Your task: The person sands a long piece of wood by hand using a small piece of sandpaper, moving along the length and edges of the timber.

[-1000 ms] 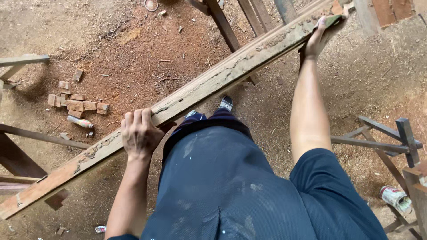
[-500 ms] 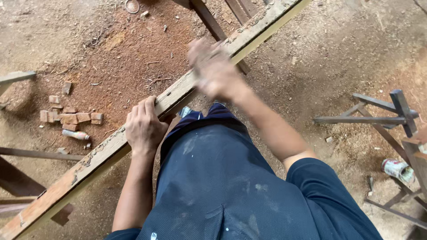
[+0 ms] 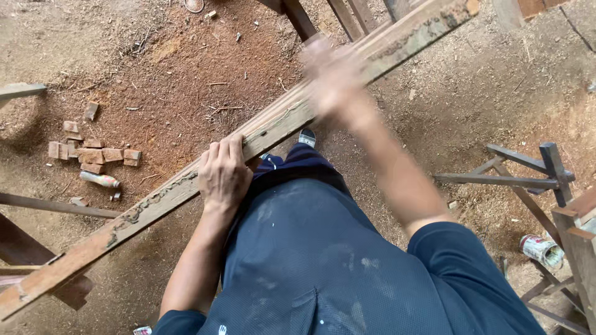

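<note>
Weathered wood: a long rough grey-brown plank [image 3: 186,186] runs slantwise from near left to far right, held above the sawdust-strewn dirt floor [image 3: 186,56]. The left hand [image 3: 223,175] lies flat on it, fingers curled over the far edge. The right hand [image 3: 329,77] is blurred over the plank farther along; whether it grips, I cannot tell. With one sure hold, the plank could tip or splinter skin.

Right hand [image 3: 332,77] motion-blurred, grip unreadable; long plank [image 3: 161,195] cut off at both frame edges.
</note>
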